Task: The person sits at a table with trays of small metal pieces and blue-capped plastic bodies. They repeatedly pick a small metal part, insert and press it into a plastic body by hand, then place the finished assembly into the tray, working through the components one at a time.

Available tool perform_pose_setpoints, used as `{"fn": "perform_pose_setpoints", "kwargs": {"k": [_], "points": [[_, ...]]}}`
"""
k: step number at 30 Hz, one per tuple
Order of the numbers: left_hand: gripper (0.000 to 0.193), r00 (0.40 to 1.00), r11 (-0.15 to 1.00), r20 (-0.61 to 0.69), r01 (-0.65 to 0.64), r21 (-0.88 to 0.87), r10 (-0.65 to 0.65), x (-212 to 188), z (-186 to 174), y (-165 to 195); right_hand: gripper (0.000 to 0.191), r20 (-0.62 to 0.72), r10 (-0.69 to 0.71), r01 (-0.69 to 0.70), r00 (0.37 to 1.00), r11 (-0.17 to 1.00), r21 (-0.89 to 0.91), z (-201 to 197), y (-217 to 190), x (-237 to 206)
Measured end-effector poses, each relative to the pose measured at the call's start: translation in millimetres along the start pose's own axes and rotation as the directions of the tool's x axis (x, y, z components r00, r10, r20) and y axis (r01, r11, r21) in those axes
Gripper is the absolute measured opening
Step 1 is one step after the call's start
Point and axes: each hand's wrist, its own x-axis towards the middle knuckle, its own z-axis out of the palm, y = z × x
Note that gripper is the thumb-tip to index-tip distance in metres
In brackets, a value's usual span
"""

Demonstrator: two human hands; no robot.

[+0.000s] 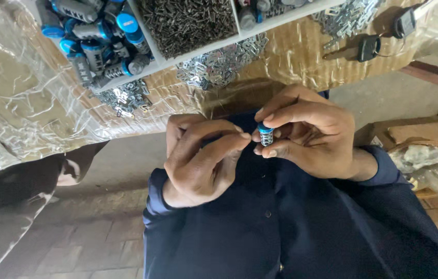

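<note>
So the small blue-capped cylinder with a coiled metal spring around it sits right in the middle of the shot, held up in front of a dark navy long-sleeved shirt, off the table entirely. The right hand has it pinched between thumb and fingertips, blue end up. The left hand is curled, its thumb and forefinger tips pressed together right against the side of the part, seemingly on something tiny, but I can't tell what, if anything, is between them.

What could go wrong, I reckon: that spring looks ready to ping off if the pinch slips, and with nothing under the hands but a brick floor, a small bit dropped there would be a pain to find.

Further out, a white divided tray lies on the cardboard tabletop at its near edge. 1 compartment is heaped with grey-and-blue cylinder parts, the next with small dark screws. Loose piles of shiny flat metal plates lie along the tray's near side. 2 black-headed keys rest by the tabletop's right end. Crinkled clear plastic sheet drapes the left end. No readable labels worth mentioning; a brown basket with clear plastic bags is at the right.
</note>
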Motion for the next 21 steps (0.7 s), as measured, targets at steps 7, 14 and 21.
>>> {"fn": "perform_pose_setpoints", "kwargs": {"k": [7, 14, 21], "points": [[0.025, 0.991, 0.991, -0.013, -0.13, -0.015, 0.13, -7.3, 3.4, -7.0, 0.028, 0.012, 0.025, -0.024, 1.0, 0.998, -0.061, 2.5, 6.2, 2.1], [0.023, 0.994, 0.94, 0.105, 0.063, -0.335, -0.03, -12.6, -6.1, -13.8, 0.035, 0.118, 0.016, 0.018, 0.993, 0.96, -0.281, 4.7, 7.2, 5.9], [0.027, 0.973, 0.978, -0.097, 0.209, -0.017, -0.21, -44.8, -20.9, -17.5, 0.032, 0.161, 0.073, -0.086, 0.984, 0.994, 0.069, 20.2, 21.2, 19.3]]}}
